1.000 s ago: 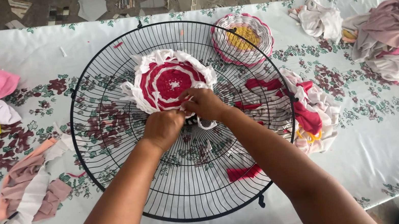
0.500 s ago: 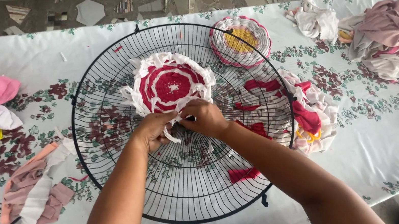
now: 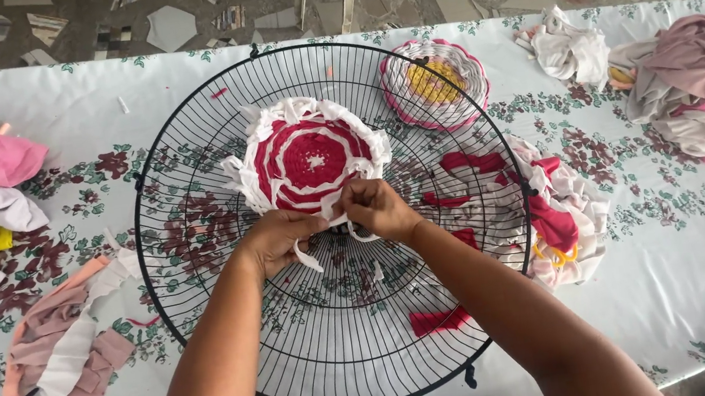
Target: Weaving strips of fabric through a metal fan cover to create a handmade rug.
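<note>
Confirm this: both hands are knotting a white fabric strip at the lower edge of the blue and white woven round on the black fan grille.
Not quite: the woven round is red and white, not blue, as the head view shows. Both the left hand and right hand do work a white fabric strip at its lower edge on the black fan grille.

Blk wire fan guard (image 3: 199,273); red/wht woven round (image 3: 307,160); floral wht tablecloth (image 3: 680,273).

A round black wire fan guard (image 3: 234,332) lies flat at the middle of the table. Woven into its centre is a red and white rag rosette (image 3: 309,160) with a frilly white edge. A loose white fabric strip (image 3: 305,254) hangs from its near edge.
</note>
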